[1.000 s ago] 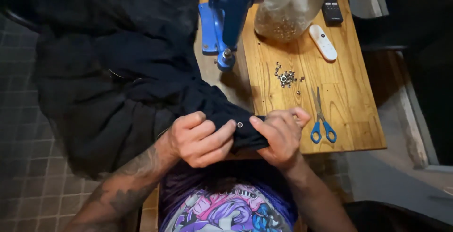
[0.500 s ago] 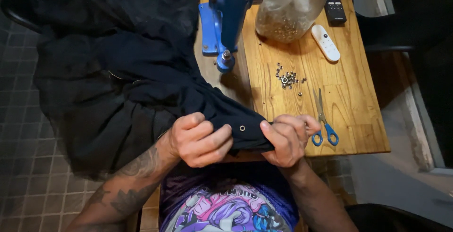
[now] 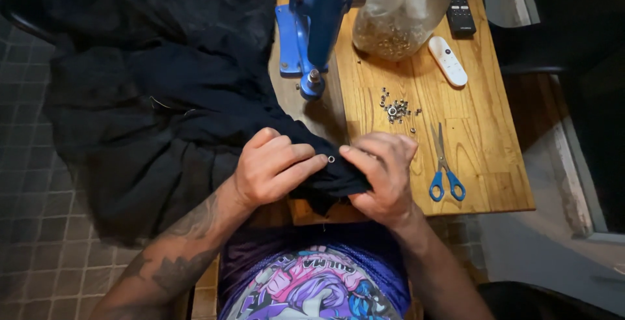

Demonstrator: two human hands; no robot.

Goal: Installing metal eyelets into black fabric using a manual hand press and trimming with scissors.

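Hands have drawn closer: left hand (image 3: 270, 170) and right hand (image 3: 381, 170) now pinch the black fabric (image 3: 163, 118) around one small silver eyelet (image 3: 331, 159). That eyelet looks seated. Loose metal eyelets (image 3: 396, 109) wait on the wooden worktop (image 3: 482, 144) near the blue hand press (image 3: 319, 27).

A dark, crumpled garment (image 3: 163, 118) is sprawling over the table's left side and spilling past its left edge. Its near corner is bunching up at the near table edge, and a small silver eyelet (image 3: 331, 159) is sitting in that fold.
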